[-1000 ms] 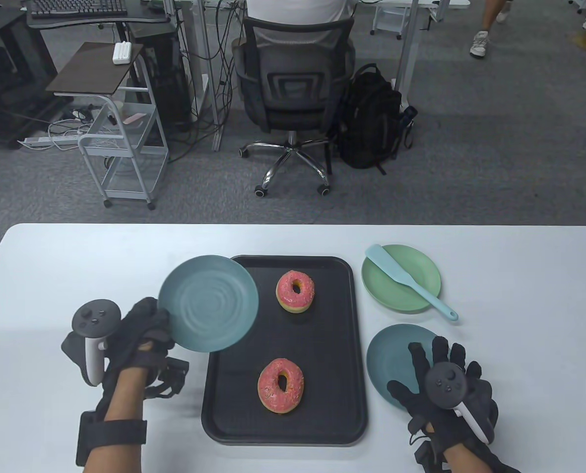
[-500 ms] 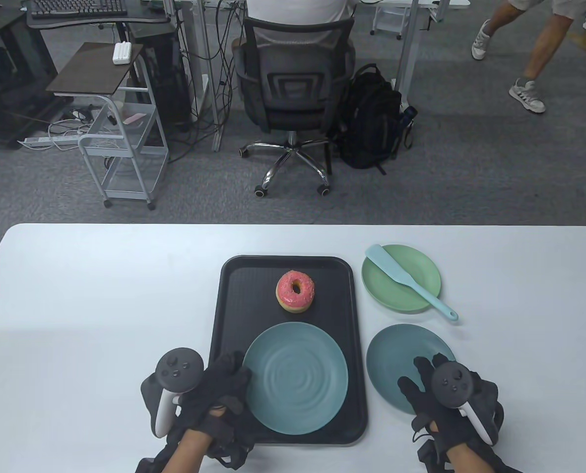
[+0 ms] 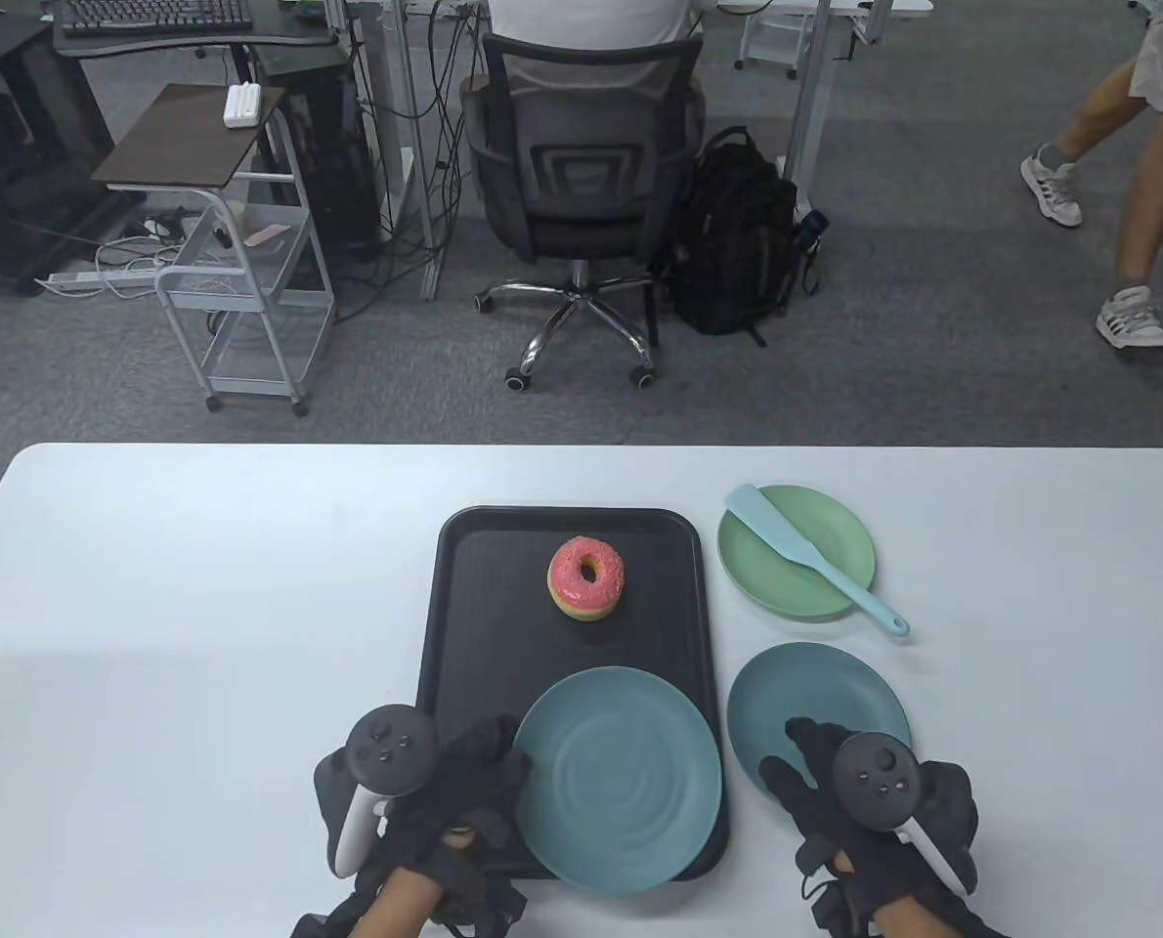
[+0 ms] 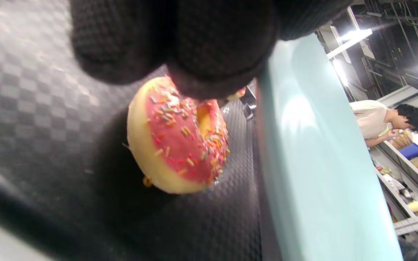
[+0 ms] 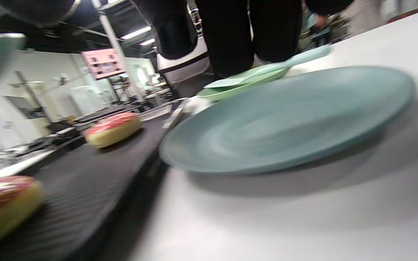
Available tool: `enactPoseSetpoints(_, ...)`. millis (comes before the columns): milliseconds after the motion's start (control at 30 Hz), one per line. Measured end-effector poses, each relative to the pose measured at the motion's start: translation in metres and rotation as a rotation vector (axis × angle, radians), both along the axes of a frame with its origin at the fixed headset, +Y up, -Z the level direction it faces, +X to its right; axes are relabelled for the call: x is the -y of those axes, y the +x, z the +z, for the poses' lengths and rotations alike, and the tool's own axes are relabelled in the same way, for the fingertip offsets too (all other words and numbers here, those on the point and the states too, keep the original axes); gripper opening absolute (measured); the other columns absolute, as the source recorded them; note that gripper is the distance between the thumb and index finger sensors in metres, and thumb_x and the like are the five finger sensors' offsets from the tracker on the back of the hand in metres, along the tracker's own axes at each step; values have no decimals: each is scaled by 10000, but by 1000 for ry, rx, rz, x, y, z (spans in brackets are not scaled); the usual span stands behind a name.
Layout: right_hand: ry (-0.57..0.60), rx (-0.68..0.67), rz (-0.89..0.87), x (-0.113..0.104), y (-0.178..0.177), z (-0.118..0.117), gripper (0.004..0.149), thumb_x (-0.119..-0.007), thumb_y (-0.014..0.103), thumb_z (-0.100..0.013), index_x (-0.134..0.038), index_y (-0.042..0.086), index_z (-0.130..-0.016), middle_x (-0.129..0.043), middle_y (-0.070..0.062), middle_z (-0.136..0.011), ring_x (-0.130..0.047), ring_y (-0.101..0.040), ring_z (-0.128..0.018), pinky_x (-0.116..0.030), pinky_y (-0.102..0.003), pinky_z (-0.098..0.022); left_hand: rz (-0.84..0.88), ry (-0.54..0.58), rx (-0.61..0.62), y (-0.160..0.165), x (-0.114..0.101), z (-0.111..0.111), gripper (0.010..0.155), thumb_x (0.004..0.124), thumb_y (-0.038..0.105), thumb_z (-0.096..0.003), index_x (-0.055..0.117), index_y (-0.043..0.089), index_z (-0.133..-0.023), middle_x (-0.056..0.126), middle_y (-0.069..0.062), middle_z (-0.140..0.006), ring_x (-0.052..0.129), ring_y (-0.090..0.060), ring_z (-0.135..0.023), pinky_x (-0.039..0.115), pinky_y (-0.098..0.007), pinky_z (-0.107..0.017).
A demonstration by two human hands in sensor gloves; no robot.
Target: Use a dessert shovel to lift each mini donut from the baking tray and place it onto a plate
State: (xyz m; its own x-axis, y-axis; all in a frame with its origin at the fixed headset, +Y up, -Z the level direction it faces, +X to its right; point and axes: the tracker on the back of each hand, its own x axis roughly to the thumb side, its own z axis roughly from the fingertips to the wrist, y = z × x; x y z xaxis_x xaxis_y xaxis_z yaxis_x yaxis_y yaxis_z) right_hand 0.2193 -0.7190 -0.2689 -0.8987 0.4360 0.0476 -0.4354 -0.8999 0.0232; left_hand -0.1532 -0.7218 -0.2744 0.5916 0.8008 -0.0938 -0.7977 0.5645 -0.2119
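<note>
White tabletop carries everything, and the black baking tray lies on it a little left of the middle, its near edge close to the tabletop's near edge. Three plates come next in size. One teal plate is held above the tray's near right corner, overhanging the tray's near edge; the left hand grips its left rim, fingers curled round it. A second teal plate lies flat on the tabletop just right of the tray, and the right hand rests over its near rim with fingers relaxed and spread, holding nothing. A green plate sits beyond that one, toward the tabletop's far edge, near the tray's far right corner.

Across the green plate lies the light blue dessert shovel, its blade on the plate's far left rim and its handle sticking out past the near right rim. One pink-iced mini donut sits in the tray's far half. The other donut shows in the left wrist view, lying on the tray beneath the held plate, below the gloved fingers.
</note>
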Motion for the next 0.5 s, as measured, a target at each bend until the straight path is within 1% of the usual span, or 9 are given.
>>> enactPoseSetpoints(100,3,-65,-120,-1,-12,4,710,-604,630,-430,-722,152,-942,-912,-196,-849,-838,-460,-750,-576,-632,-649,3,19,29,8,-3,5,483,769,393,-489,685,236,-938,898,62,-713,1089,-68,-346,982,-327,-322)
enactPoseSetpoints(167,16,-79,-161,-2,-16,6,674,-638,612,-439,-758,136,-902,-950,-185,-751,-875,-444,-652,-619,-617,-599,22,24,47,12,-5,7,483,767,395,-489,682,240,-938,896,65,-715,1089,-65,-348,983,-324,-326)
enactPoseSetpoints(267,76,-81,-151,-4,-21,9,522,-699,540,-472,-837,138,-774,-990,-124,-535,-918,-372,-451,-708,-565,-482,31,26,63,15,-5,9,485,766,397,-490,680,239,-940,894,63,-717,1089,-67,-352,982,-326,-328)
enactPoseSetpoints(300,85,-86,-148,-3,-22,9,491,-710,528,-471,-856,136,-727,-991,-98,-460,-921,-347,-381,-734,-545,-436,23,33,61,16,-5,9,484,768,395,-489,681,239,-939,895,62,-717,1089,-68,-352,982,-328,-327)
enactPoseSetpoints(367,88,-89,-158,-2,-23,9,461,-722,520,-468,-878,135,-667,-985,-65,-358,-917,-312,-289,-762,-519,-372,16,40,63,15,-5,9,484,769,395,-487,684,241,-938,896,64,-716,1089,-67,-352,980,-331,-329)
enactPoseSetpoints(400,89,-90,-167,-3,-23,9,451,-727,518,-466,-886,136,-646,-980,-48,-320,-915,-294,-250,-776,-505,-340,19,40,62,14,-5,9,483,771,396,-487,686,243,-937,897,64,-716,1087,-96,-353,979,-333,-331)
enactPoseSetpoints(467,97,-81,-204,-3,-22,9,434,-742,513,-460,-899,136,-607,-969,-17,-253,-905,-259,-177,-796,-476,-270,22,40,68,14,-5,8,482,772,397,-489,683,248,-938,896,68,-721,1087,-100,-361,977,-336,-336)
enactPoseSetpoints(500,106,-76,-245,-4,-20,10,431,-748,512,-457,-902,134,-596,-961,-3,-228,-897,-242,-146,-802,-461,-234,18,46,71,14,-5,8,482,771,399,-490,681,251,-940,896,68,-722,1090,-71,-363,977,-334,-338)
